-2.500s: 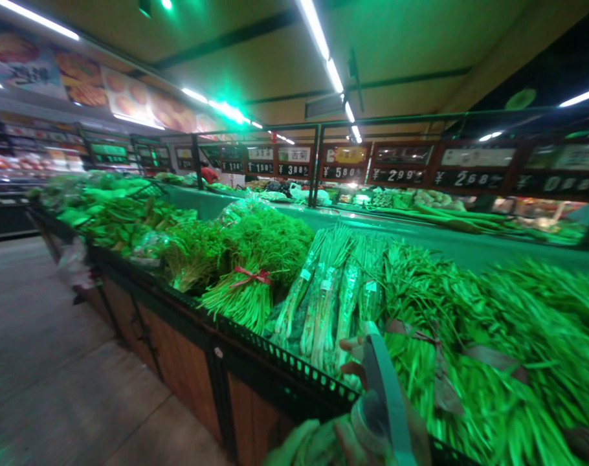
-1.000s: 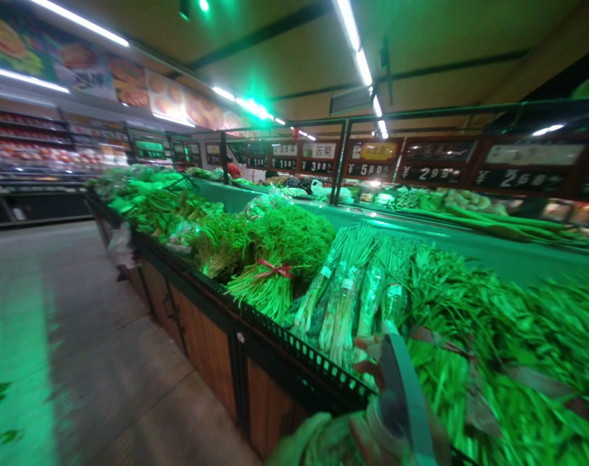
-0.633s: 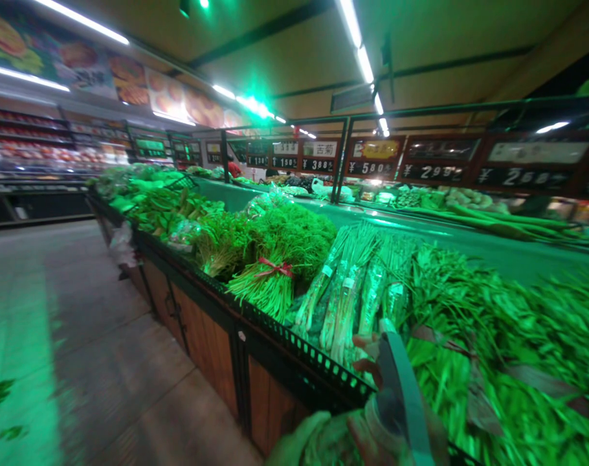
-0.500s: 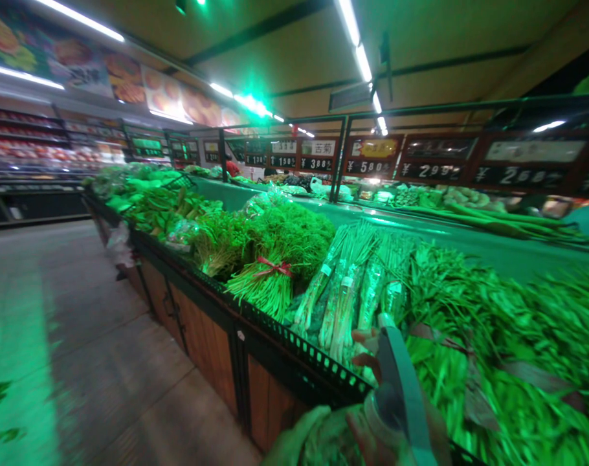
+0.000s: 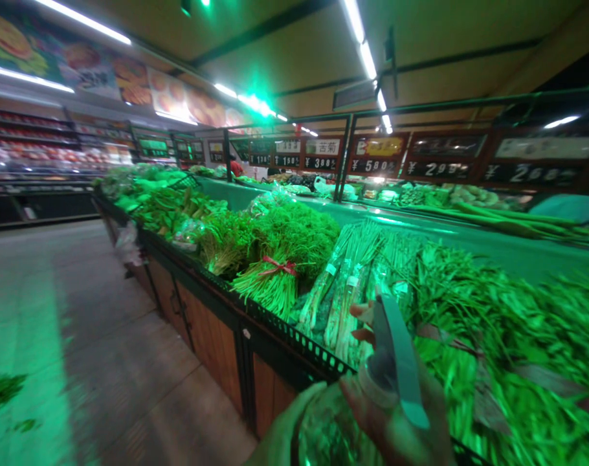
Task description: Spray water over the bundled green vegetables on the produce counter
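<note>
My right hand (image 5: 411,421) is at the lower right, wrapped round the neck of a spray bottle (image 5: 331,424). Its grey trigger head (image 5: 399,356) tilts up and away over the greens. Two fingertips show at the trigger side, near the nozzle. The clear body runs toward the bottom edge, where it is cut off. A pale curved shape (image 5: 287,427) borders the bottle on its left; I cannot tell what it is. Just beyond the nozzle lie wrapped bundles of long white-stemmed vegetables (image 5: 345,304). Leafy greens (image 5: 512,343) with ribbon ties spread to the right. My left hand cannot be seen.
A feathery green bunch tied with red ribbon (image 5: 277,265) lies left of the wrapped bundles. The long wood-fronted stand (image 5: 210,317) has a black slotted rim (image 5: 318,353). Price signs (image 5: 377,155) hang above. Fallen leaves (image 5: 3,393) lie on the floor at left.
The spray head has risen and tipped slightly to the left, and more of the bottle and my right hand shows. The scene has shifted slightly right.
</note>
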### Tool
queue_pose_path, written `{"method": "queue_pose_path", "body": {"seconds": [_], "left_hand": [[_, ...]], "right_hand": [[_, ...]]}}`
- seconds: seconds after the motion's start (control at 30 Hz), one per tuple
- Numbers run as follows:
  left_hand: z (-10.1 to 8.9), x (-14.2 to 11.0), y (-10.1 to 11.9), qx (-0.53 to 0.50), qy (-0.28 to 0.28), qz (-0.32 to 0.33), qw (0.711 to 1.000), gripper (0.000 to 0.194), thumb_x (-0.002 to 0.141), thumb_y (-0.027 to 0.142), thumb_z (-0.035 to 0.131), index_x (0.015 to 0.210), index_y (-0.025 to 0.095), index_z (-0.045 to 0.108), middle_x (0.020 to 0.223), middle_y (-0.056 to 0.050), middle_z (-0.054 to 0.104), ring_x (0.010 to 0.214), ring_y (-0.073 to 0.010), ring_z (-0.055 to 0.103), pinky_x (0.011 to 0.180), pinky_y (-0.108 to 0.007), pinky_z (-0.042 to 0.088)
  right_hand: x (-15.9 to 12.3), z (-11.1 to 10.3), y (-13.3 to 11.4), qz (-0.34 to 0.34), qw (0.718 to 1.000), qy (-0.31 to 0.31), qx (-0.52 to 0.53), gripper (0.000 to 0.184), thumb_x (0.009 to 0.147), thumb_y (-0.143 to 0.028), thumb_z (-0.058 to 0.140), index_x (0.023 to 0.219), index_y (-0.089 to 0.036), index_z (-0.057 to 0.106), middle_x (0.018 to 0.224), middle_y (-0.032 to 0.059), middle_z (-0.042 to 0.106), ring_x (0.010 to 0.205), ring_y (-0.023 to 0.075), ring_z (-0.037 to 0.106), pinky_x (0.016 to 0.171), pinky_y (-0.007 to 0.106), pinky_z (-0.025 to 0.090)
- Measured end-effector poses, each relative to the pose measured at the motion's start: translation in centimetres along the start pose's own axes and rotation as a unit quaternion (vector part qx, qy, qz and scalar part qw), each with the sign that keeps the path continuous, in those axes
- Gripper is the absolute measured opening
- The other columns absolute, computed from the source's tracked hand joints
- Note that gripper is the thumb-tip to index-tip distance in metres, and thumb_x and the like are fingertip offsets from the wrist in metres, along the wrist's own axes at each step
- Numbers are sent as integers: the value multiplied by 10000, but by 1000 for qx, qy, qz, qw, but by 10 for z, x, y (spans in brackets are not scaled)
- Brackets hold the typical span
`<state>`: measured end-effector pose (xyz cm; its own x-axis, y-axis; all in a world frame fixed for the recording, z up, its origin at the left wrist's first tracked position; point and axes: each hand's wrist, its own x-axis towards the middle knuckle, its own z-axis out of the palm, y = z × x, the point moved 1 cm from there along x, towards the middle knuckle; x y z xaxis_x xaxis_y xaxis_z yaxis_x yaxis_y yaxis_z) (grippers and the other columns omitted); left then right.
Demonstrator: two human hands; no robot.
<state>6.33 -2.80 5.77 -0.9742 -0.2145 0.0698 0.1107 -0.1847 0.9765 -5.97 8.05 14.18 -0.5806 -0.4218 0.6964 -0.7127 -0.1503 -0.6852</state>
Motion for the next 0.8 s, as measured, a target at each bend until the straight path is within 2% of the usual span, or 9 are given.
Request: {"method": "queue_pose_path", "body": {"seconds": [0.1,0.2,0.3,0.33,0.43,0.5,0.6,0.67,0.8], "left_hand": [[-3,1,4,-6,13,15,1000,542,911,415,655,1395,209,526,1489,-123,527,1337,-322,534,1121,-600,427],[-1,8,8,-17,22,31,999,720,835,460,732,1457,223,458,1543,-144,483,1402,-362,476,1161,-634,362],[8,20,16,-64,17,59,996,1071,592,473,910,1497,241,388,1589,-152,431,1486,-428,352,1223,-588,272],[11,25,19,-90,5,65,994,1111,543,450,937,1488,240,393,1584,-152,436,1495,-442,329,1232,-571,258],[15,33,21,-144,-25,69,987,1045,529,364,950,1430,235,437,1536,-155,483,1477,-447,365,1214,-573,289],[11,35,16,-156,-20,75,985,1038,500,292,962,1398,233,444,1500,-159,513,1433,-435,439,1185,-567,344],[3,36,3,-172,-28,92,980,1034,495,189,947,1387,217,425,1453,-175,545,1366,-423,519,1142,-558,404],[-1,38,-1,-175,-42,96,979,1014,526,149,921,1398,223,408,1465,-174,538,1383,-422,503,1134,-555,411],[0,43,0,-162,-31,78,983,1015,525,117,911,1403,239,415,1437,-138,578,1367,-414,521,1118,-550,425]], "right_hand": [[14,0,-2,-5,999,-22,32,579,838,-306,696,1386,-262,514,673,-48,587,499,150,567,480,258,523],[26,2,-4,-29,999,-14,-3,520,836,-323,702,1333,-258,562,734,-38,625,525,132,579,522,245,549],[33,6,-6,-40,999,-3,-14,534,836,-334,696,1348,-255,563,804,-24,660,562,126,605,551,239,567],[35,7,-6,-41,999,3,-12,542,835,-344,695,1353,-254,564,814,-20,669,576,131,618,557,244,573],[39,8,-6,-53,998,9,-39,556,817,-370,709,1345,-251,581,971,33,705,795,196,706,673,297,614],[42,8,-6,-57,997,-14,-47,571,824,-352,716,1363,-253,555,1010,42,702,887,214,714,690,290,618],[46,6,-6,-53,997,-45,-23,546,842,-310,714,1354,-261,531,844,-19,666,705,153,688,585,218,593],[48,5,-7,-61,997,-46,-23,510,843,-309,711,1322,-255,546,804,-36,641,635,133,662,569,214,585],[55,4,-6,-66,997,-30,-37,470,850,-365,681,1293,-254,568,807,-15,629,784,203,701,568,269,574]]}}
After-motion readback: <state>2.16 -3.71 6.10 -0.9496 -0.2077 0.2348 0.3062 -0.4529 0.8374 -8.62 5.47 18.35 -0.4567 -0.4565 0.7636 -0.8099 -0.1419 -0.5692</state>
